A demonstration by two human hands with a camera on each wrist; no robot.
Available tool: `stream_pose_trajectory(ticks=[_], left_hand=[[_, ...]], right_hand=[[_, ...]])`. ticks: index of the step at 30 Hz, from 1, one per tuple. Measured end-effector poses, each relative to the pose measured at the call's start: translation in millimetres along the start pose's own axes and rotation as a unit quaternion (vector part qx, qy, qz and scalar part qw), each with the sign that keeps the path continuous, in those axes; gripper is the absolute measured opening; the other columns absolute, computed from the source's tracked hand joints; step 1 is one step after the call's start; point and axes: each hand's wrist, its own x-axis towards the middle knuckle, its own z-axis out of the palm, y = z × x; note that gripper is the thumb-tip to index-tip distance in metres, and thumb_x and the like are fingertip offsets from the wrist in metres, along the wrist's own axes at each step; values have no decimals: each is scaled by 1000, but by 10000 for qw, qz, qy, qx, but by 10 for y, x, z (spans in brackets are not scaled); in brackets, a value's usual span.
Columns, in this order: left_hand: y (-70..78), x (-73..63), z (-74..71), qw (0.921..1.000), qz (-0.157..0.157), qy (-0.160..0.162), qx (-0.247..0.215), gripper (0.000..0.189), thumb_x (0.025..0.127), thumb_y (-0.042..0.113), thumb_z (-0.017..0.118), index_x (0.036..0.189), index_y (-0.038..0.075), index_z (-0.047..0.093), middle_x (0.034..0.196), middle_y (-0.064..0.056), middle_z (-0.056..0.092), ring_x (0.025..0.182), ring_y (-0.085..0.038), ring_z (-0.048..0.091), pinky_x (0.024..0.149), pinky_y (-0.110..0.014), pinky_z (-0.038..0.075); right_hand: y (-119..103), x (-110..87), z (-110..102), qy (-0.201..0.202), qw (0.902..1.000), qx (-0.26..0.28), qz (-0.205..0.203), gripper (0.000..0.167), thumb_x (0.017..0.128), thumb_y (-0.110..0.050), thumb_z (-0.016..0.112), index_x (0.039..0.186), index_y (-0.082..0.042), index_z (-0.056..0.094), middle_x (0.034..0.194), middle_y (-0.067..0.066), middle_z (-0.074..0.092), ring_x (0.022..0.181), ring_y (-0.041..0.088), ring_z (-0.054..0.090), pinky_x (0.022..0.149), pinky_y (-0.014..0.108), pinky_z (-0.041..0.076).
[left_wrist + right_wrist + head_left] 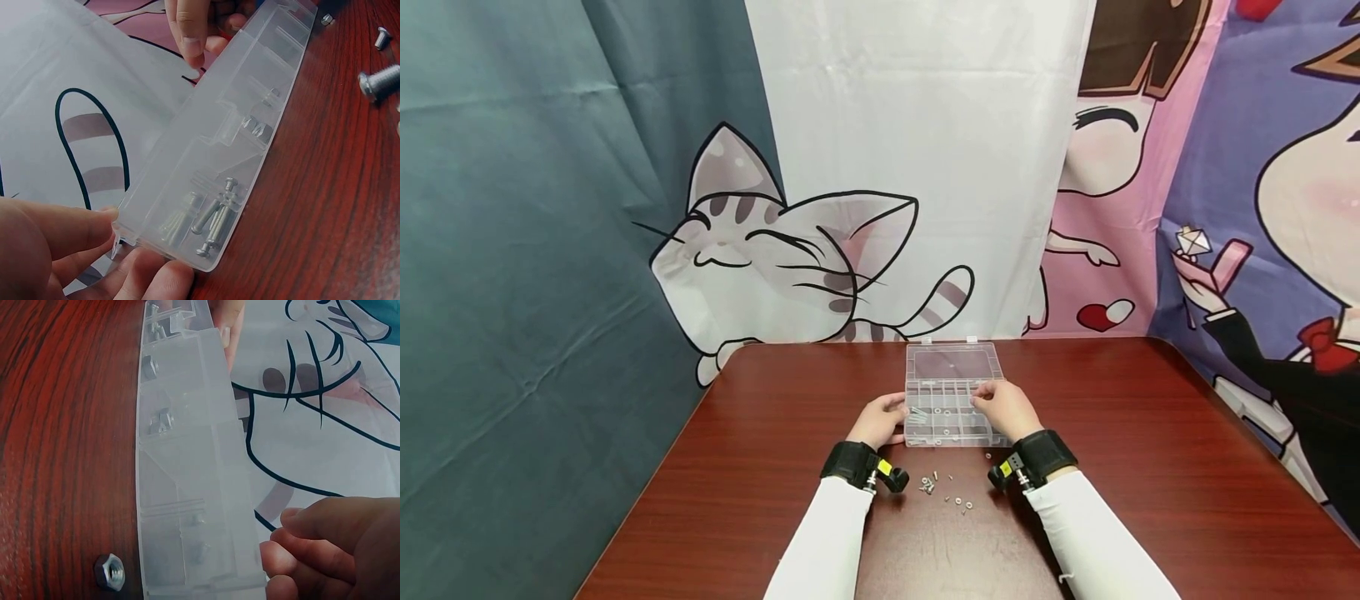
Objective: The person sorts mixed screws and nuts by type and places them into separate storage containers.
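Observation:
A clear plastic compartment box (955, 417) lies on the table with its lid (955, 362) raised at the back. My left hand (882, 421) grips the box's left end, thumb on the upper rim and fingers lower down. Long screws (215, 219) lie in the compartment nearest that hand. Hex nuts (161, 420) show through the front wall in neighbouring compartments. Over the box's right side hovers my right hand (1006, 408), fingers loosely bent. I see nothing between its thumb and fingertips (275, 556).
In front of the box, loose screws and nuts (927, 485) lie in a small pile, with several more nuts (958, 502) scattered to the right. A single nut (110, 572) sits near the box's front right. A printed curtain (917, 167) hangs behind the table (790, 467).

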Motion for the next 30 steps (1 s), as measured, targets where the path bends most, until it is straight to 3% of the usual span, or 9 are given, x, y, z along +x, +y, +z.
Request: stream_pose_trajectory(ticks=[8, 15, 24, 30], left_hand=[[-17, 7, -7, 10000, -16, -26, -11, 43, 101, 14, 56, 143, 6, 52, 133, -15, 60, 101, -21, 65, 71, -33, 59], [-28, 33, 6, 10000, 10, -40, -43, 43, 102, 12, 55, 144, 5, 51, 133, -16, 59, 103, -23, 64, 71, -34, 59], [-28, 7, 12, 9999, 63, -16, -78, 43, 101, 12, 56, 143, 3, 51, 131, -16, 60, 103, -24, 64, 71, -33, 59], [-34, 8, 7, 10000, 92, -23, -23, 43, 101, 12, 56, 143, 4, 51, 130, -15, 61, 103, -23, 64, 71, -33, 59]], right_hand=[[-29, -48, -15, -143, 9997, 50, -173, 15, 91, -19, 71, 98, -7, 75, 89, 6, 69, 77, 19, 59, 71, 38, 49], [-278, -156, -55, -449, 9971, -203, -585, 9, 90, -20, 71, 86, -12, 73, 77, -2, 64, 69, 13, 55, 65, 33, 47], [-606, -403, 127, -1238, 9837, -515, -1199, 17, 86, -17, 72, 72, -19, 62, 67, -8, 56, 61, 11, 50, 58, 31, 43], [-686, -502, 249, -1312, 9750, -929, -1534, 17, 80, -15, 73, 68, -20, 63, 63, -11, 56, 58, 9, 50, 56, 30, 44]])
